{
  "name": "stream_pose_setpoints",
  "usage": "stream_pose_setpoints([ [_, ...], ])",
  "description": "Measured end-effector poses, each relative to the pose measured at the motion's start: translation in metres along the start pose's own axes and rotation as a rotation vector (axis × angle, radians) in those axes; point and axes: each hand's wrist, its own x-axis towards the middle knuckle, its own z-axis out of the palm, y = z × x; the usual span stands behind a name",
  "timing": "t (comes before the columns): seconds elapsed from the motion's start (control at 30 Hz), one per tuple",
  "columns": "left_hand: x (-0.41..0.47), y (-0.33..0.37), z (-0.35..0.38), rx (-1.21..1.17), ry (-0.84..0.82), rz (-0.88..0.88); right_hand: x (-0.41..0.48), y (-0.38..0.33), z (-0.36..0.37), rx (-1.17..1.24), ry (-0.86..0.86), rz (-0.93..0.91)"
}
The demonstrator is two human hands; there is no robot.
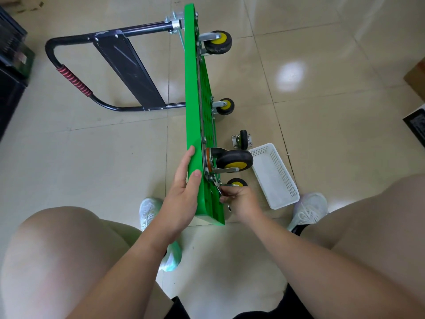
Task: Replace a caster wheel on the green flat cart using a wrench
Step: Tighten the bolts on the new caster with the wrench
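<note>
The green cart [192, 111] stands on its long edge on the tiled floor [322, 88], with the wheels pointing to the right and the black handle [76, 81] lying out to the left. The left hand [184, 194] rests against the smooth face of the cart at the near end. Its fingers are straight and lie flat on the plastic, and the thumb lies on the upper edge, so this hand is not closed around anything. The right hand [241, 200] is on the wheel side, with its fingers curled around a metal wrench [217, 186]. The head of the wrench sits at the mounting plate of the near caster [234, 160], which is black with a yellow hub. How the head sits on the bolt is too small to tell. A loose caster [243, 139] stands on the floor just beside a white basket [276, 180], close to the cart.
</note>
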Motion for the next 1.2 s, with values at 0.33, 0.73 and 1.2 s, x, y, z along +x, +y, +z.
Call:
stream_pose_setpoints([
  [0.33, 0.001, -0.003, -0.001, -0.046, -0.015, -0.001, 0.014, 0.0, 0.0, -0.086, 0.002, -0.072],
  [0.73, 0.003, -0.005, -0.001, -0.071, -0.016, 0.013, 0.017, -0.011, 0.01, -0.089, 0.017, -0.088],
  [1.2, 0.006, -0.012, -0.001, -0.089, -0.007, 0.05, -0.019, -0.013, 0.007, -0.201, -0.035, -0.075],
])
